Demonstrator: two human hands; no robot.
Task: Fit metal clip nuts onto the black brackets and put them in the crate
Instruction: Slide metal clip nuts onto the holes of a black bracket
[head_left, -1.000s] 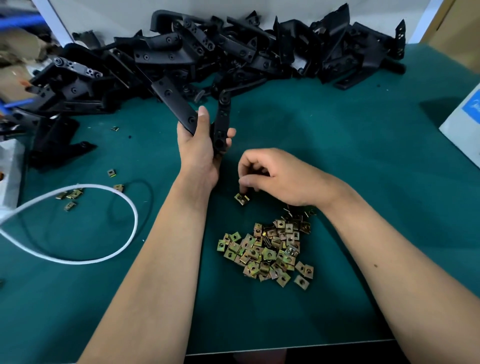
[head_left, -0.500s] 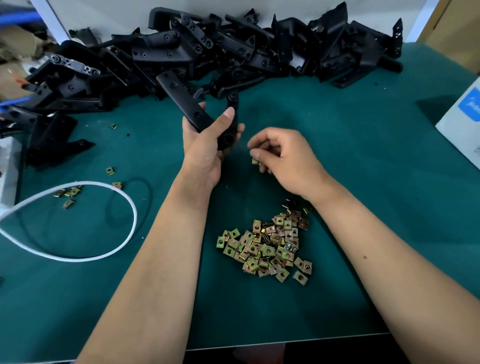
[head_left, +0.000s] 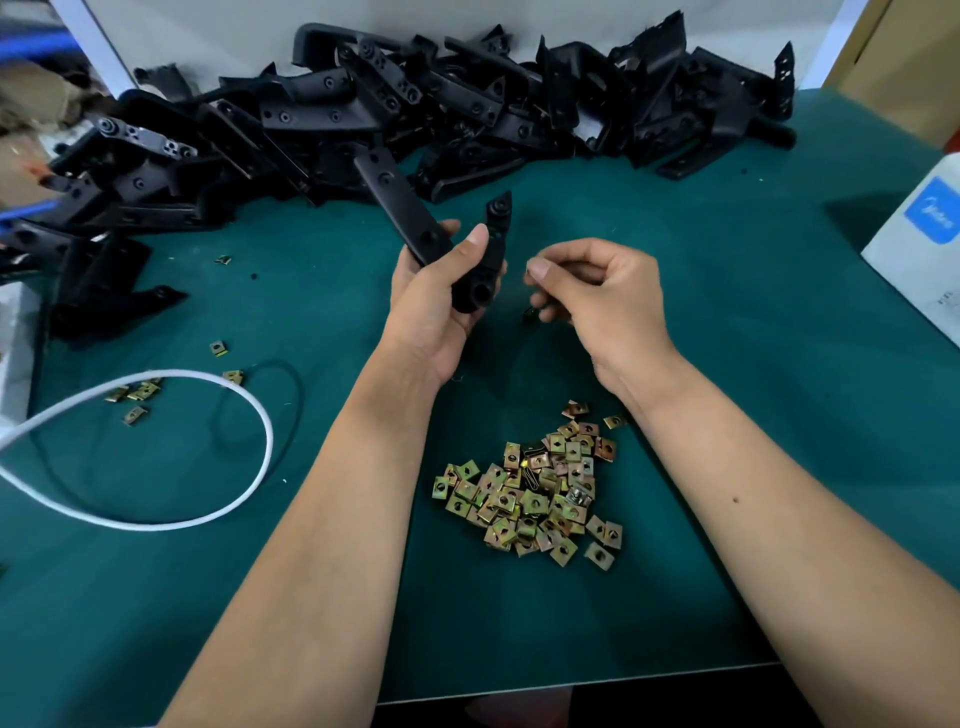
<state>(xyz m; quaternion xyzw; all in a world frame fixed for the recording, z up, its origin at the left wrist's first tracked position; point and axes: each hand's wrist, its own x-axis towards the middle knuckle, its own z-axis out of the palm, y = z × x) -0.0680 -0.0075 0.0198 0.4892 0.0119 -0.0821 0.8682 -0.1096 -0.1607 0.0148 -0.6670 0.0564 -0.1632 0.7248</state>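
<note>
My left hand (head_left: 436, 296) grips a black V-shaped bracket (head_left: 405, 208) at its joint, both arms pointing up and away from me. My right hand (head_left: 597, 291) is curled just right of it and pinches a small metal clip nut (head_left: 529, 313), mostly hidden under the fingers. A pile of brass-coloured clip nuts (head_left: 535, 488) lies on the green mat between my forearms. A big heap of black brackets (head_left: 415, 114) fills the back of the table. No crate is in view.
A white cable loop (head_left: 208, 509) lies at the left with a few stray clip nuts (head_left: 137, 392) inside it. A white box with a blue label (head_left: 924, 260) stands at the right edge. The table's front edge runs near my elbows.
My right hand picked a clip nut from the pile and lifted it up beside the bracket. My left hand tilted the bracket slightly and kept its grip.
</note>
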